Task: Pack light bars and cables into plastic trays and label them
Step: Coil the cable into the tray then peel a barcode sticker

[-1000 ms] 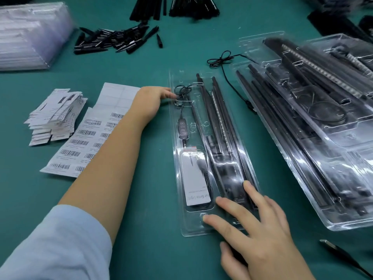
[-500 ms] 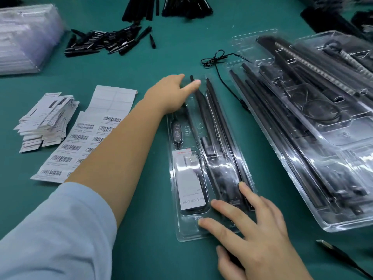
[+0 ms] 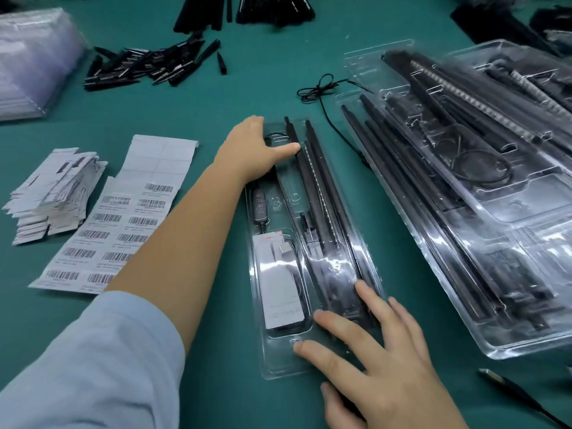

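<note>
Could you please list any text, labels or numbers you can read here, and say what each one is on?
White card in the clear tray: a line of grey print near its lower end, too blurred to read.
Barcode label sheet: barcodes with small print beneath, too small to read.
Stack of printed slips: print too blurred to read.
Inline controller on the cable: button marks, illegible.

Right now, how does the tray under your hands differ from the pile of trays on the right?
The tray under the hands lies alone and flat on the green table; the pile of trays is several stacked and overlapping. The left hand presses the single tray's far end and the right hand its near end; nothing touches the pile. Both are clear plastic holding black light bars and cables.
</note>
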The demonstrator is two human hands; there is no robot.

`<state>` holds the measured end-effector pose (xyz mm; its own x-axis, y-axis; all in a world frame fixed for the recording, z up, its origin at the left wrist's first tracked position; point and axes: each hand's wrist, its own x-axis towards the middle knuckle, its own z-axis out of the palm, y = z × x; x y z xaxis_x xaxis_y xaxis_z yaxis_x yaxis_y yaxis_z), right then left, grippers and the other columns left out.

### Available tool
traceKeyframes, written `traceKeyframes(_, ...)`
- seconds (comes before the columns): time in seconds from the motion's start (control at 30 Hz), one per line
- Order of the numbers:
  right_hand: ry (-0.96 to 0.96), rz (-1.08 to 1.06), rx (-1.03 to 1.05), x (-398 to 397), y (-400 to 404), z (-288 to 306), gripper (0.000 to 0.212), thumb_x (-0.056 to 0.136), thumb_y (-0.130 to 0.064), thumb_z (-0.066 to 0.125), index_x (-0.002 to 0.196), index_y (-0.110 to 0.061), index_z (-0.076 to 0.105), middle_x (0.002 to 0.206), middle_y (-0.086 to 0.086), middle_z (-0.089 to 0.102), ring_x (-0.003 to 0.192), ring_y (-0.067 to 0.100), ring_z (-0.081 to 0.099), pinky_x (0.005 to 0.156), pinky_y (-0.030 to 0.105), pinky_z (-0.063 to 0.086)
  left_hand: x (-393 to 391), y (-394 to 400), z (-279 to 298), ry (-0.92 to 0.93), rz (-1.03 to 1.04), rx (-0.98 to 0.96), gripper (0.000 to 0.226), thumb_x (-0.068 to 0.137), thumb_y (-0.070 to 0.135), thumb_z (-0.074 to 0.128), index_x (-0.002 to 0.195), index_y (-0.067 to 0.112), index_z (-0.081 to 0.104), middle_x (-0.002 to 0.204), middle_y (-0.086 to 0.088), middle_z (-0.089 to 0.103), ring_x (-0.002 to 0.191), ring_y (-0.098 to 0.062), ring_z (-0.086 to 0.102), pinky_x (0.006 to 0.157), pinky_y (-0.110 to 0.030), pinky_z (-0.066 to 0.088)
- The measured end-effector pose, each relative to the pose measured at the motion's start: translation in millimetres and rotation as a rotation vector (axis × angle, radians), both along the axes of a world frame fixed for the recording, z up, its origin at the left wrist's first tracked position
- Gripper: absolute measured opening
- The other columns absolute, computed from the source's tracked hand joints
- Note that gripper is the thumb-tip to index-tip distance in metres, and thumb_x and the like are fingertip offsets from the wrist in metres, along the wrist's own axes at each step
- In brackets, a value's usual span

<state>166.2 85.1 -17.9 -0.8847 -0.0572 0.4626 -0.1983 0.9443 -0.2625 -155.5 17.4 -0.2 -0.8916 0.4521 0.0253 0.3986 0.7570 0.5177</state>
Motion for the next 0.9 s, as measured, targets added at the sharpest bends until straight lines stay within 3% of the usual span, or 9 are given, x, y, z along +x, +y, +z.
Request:
traceKeyframes(0.1,0.012,-0.007,-0.011,0,-1,-1,0.043,0.061,-0.030,0.055,0.102,-0.044,0.057,0.111,-0.011,0.066,0.123,0.033,0.045,0.094,0.057,0.035,7,0,-1,0.044,0.053,-0.030,0.075,0.079,0.070,0.055,0.122,0.009,0.051,0.125,-0.007,0.054,0.118,-0.026,0.048,0.098,-0.045,0.042)
traceKeyframes(0.23,0.014,-0.009,-0.014,-1,0,-2,0.042,0.062,-0.030,0.055,0.102,-0.044,0.057,0.111,-0.012,0.066,0.123,0.032,0.045,0.095,0.057,0.036,2,2,11,0.096,0.056,-0.175,0.068,0.077,0.077,0.048,0.095,0.012,0.052,0.103,-0.005,0.050,0.103,-0.027,0.050,0.082,-0.041,0.045)
traceKeyframes(0.3,0.015,-0.016,-0.017,-1,-1,-1,0.042,0.062,-0.030,0.055,0.101,-0.044,0.058,0.110,-0.013,0.067,0.122,0.032,0.045,0.094,0.058,0.038,-3,7,18,0.082,0.042,-0.311,0.072,0.082,0.075,0.041,0.126,0.019,0.050,0.124,-0.011,0.048,0.120,-0.030,0.044,0.090,-0.044,0.042)
traceKeyframes(0.37,0.015,-0.027,-0.032,0,-2,-1,0.039,0.062,-0.030,0.055,0.097,-0.044,0.063,0.109,-0.013,0.067,0.121,0.032,0.046,0.094,0.059,0.040,-6,17,20,0.067,0.032,-0.443,0.064,0.088,0.067,0.030,0.147,0.044,0.021,0.147,-0.013,0.030,0.136,-0.033,0.026,0.098,-0.050,0.035)
traceKeyframes(0.47,0.017,-0.034,-0.038,-2,-2,0,0.035,0.064,-0.030,0.053,0.092,-0.044,0.069,0.109,-0.013,0.068,0.119,0.032,0.047,0.093,0.061,0.039,-3,27,18,0.022,0.044,-0.494,0.053,0.091,0.061,0.020,0.144,0.056,0.014,0.154,-0.012,0.014,0.140,-0.034,0.011,0.100,-0.056,0.027)
traceKeyframes(0.6,0.019,-0.040,-0.047,-3,-3,-1,0.033,0.066,-0.030,0.054,0.091,-0.045,0.068,0.108,-0.014,0.067,0.120,0.032,0.047,0.093,0.058,0.040,-7,25,15,0.011,0.042,-0.495,0.054,0.089,0.066,0.023,0.142,0.057,0.017,0.153,-0.011,0.013,0.141,-0.033,0.008,0.102,-0.060,0.022)
traceKeyframes(0.77,0.031,-0.040,-0.059,-3,-2,-3,0.032,0.072,-0.028,0.051,0.096,-0.046,0.063,0.109,-0.015,0.067,0.121,0.032,0.047,0.094,0.057,0.038,-3,29,9,0.001,0.069,-0.441,0.056,0.092,0.065,0.021,0.145,0.050,0.019,0.154,-0.016,0.013,0.142,-0.034,0.008,0.109,-0.059,0.012)
traceKeyframes(0.83,0.042,-0.036,-0.055,-3,-1,-3,0.032,0.086,-0.029,0.039,0.096,-0.046,0.064,0.110,-0.015,0.066,0.121,0.032,0.046,0.095,0.056,0.037,0,23,3,0.096,0.089,-0.359,0.056,0.096,0.057,0.023,0.148,0.033,0.026,0.146,-0.017,0.027,0.136,-0.032,0.021,0.108,-0.049,0.022)
traceKeyframes(0.9,0.047,-0.033,-0.059,-4,-1,-4,0.032,0.087,-0.029,0.039,0.096,-0.046,0.064,0.109,-0.016,0.067,0.121,0.031,0.046,0.095,0.055,0.035,-2,13,1,0.125,0.097,-0.229,0.057,0.098,0.049,0.033,0.143,0.015,0.035,0.137,-0.016,0.041,0.129,-0.030,0.034,0.102,-0.043,0.032)
